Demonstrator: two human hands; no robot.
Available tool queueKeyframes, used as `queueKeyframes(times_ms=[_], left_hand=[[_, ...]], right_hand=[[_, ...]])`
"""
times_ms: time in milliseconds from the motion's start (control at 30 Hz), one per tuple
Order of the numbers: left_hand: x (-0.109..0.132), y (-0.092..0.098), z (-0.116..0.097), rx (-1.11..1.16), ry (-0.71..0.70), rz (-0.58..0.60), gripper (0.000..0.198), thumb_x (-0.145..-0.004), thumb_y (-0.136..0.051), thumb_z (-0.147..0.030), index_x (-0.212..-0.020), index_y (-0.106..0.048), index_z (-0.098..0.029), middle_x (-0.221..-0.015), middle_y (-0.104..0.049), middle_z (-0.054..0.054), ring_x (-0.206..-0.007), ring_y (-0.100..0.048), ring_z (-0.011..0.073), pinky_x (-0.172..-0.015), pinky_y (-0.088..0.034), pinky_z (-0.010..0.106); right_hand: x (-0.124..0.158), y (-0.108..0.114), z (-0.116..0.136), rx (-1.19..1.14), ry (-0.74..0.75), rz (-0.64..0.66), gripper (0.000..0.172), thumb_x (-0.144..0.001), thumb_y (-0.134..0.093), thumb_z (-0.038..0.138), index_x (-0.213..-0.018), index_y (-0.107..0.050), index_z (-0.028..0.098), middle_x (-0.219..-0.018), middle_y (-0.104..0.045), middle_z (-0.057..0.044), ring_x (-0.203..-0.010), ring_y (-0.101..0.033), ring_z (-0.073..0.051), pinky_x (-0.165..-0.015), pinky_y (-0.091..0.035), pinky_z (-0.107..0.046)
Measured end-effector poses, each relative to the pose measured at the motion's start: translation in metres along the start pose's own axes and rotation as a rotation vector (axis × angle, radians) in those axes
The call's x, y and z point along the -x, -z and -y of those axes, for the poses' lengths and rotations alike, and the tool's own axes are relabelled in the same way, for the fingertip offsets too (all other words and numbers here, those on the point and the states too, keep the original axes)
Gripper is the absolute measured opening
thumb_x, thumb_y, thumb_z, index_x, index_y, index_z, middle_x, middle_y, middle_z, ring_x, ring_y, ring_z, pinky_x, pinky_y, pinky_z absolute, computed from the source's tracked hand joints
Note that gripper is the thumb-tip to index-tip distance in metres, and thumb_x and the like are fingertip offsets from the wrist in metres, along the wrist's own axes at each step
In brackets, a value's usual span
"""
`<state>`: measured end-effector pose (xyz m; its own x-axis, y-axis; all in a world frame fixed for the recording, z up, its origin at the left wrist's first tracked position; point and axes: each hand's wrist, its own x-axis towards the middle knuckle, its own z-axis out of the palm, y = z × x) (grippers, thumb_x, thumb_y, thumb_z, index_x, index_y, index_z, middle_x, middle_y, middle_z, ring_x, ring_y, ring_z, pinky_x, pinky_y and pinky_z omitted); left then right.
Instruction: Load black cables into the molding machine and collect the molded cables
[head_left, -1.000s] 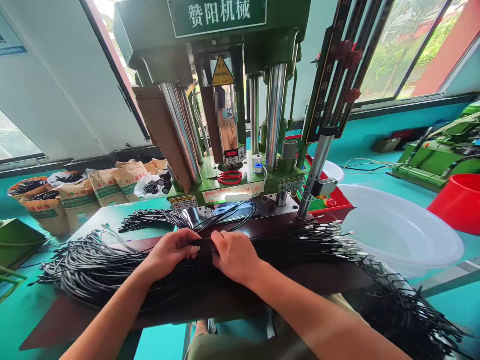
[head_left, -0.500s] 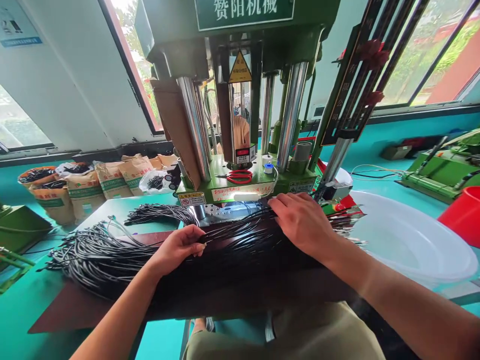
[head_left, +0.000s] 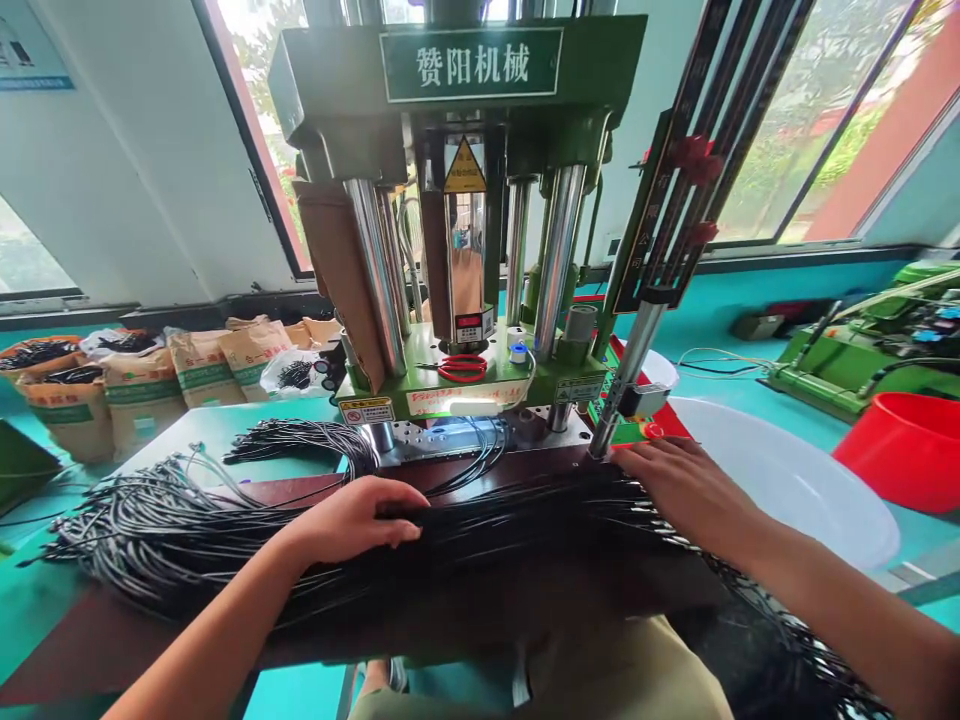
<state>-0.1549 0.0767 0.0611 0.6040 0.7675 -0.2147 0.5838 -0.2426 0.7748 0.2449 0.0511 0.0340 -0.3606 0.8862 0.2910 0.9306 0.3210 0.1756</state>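
One half-curled left hand point(head_left: 364, 522) at nine o'clock, one flattened right hand point(head_left: 694, 492) at three, grips unclear, long thin black cables point(head_left: 517, 520) between on reddish-brown desk point(head_left: 592, 585), green metal press point(head_left: 529, 145) at twelve.

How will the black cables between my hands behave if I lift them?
The black cables would probably flop, as similar strands at the left bend in loose curves. They may also slip apart, since many thin strands lie side by side.
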Motion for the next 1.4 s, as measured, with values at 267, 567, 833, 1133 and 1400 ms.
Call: queueKeyframes(times_ms=[267, 567, 833, 1133, 1400], left_hand=[[-0.076, -0.102, -0.097, -0.052, -0.16, 0.288, 0.02, -0.071, -0.068, -0.035, -0.081, -0.06, -0.02, -0.062, -0.064, 0.002, -0.053, -0.059, 0.0175, -0.048, -0.042, 0.026], [-0.095, -0.155, -0.077, 0.94, 0.021, 0.095, 0.031, -0.073, -0.067, -0.035, -0.094, -0.055, -0.016, -0.074, -0.057, 0.0, -0.046, -0.052, 0.0074, -0.039, -0.037, 0.02], [-0.072, -0.165, -0.07, 1.002, 0.039, 0.051, 0.036, -0.072, -0.073, -0.036, -0.096, -0.057, -0.014, -0.066, -0.052, -0.003, -0.043, -0.043, 0.0047, -0.041, -0.032, 0.019], [-0.079, -0.158, -0.074, 1.139, 0.126, -0.01, 0.031, -0.073, -0.071, -0.037, -0.088, -0.057, -0.014, -0.073, -0.06, 0.002, -0.054, -0.058, 0.0104, -0.05, -0.045, 0.022], [-0.086, -0.161, -0.079, 1.078, 0.194, -0.095, 0.036, -0.062, -0.081, -0.029, -0.08, -0.053, -0.014, -0.065, -0.06, 0.0, -0.056, -0.061, 0.0132, -0.053, -0.051, 0.025]], right_hand=[[0.012, -0.001, 0.002, -0.141, 0.247, 0.02, 0.038, -0.084, -0.041, 0.007, -0.109, -0.064, 0.024, -0.109, -0.066, -0.009, -0.112, -0.055, -0.024, -0.102, -0.032, -0.045], [0.065, 0.014, 0.003, -0.645, -0.498, -0.307, 0.037, -0.084, -0.057, 0.041, -0.118, -0.059, 0.027, -0.114, -0.062, -0.009, -0.109, -0.055, -0.029, -0.092, -0.043, -0.044], [0.029, -0.01, 0.06, -2.017, -0.615, 0.059, 0.046, -0.077, -0.069, 0.049, -0.114, -0.061, 0.023, -0.088, -0.062, -0.003, -0.067, -0.052, -0.013, -0.057, -0.04, -0.025], [0.015, -0.004, 0.059, -1.9, -0.447, 0.169, 0.037, -0.081, -0.066, 0.046, -0.108, -0.061, 0.02, -0.07, -0.056, 0.003, -0.061, -0.046, -0.01, -0.056, -0.038, -0.023], [0.014, -0.012, 0.057, -1.923, -0.612, 0.047, 0.038, -0.078, -0.067, 0.051, -0.1, -0.067, 0.019, -0.063, -0.049, 0.004, -0.058, -0.042, -0.009, -0.05, -0.029, -0.021]])
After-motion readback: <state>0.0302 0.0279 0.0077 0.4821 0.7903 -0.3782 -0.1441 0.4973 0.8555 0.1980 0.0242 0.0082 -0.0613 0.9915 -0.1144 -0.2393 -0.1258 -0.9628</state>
